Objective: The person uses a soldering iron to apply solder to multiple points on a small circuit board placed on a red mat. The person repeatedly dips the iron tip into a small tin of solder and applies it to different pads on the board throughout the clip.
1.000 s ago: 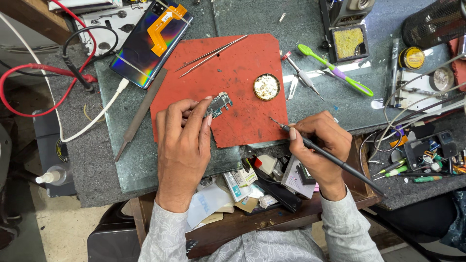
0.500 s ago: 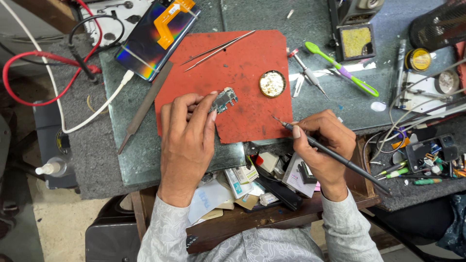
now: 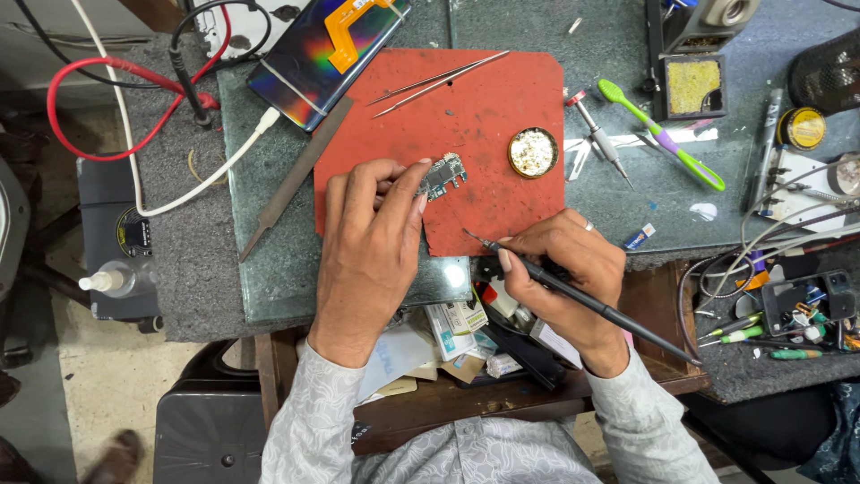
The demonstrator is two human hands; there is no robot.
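Nearest to you, an open drawer (image 3: 466,341) under the bench edge is crammed with small boxes and packets. Just above it, your right hand (image 3: 560,269) grips a black soldering iron (image 3: 582,296) like a pen; its tip now rests at the near edge of the red mat (image 3: 484,108), slightly lower and further from the board than a second ago. Your left hand (image 3: 372,242) pinches a small circuit board (image 3: 442,176) between fingertips, holding it on the mat near its middle, about where it was before. So the iron has backed off while the board stays held.

Further off, a round tin of flux (image 3: 532,151) sits right of the board. Tweezers (image 3: 439,82) lie at the mat's far edge. At far left lies a phone (image 3: 322,54) with an iridescent back, a white cable plugged in. A green toothbrush (image 3: 658,133) lies at the right.
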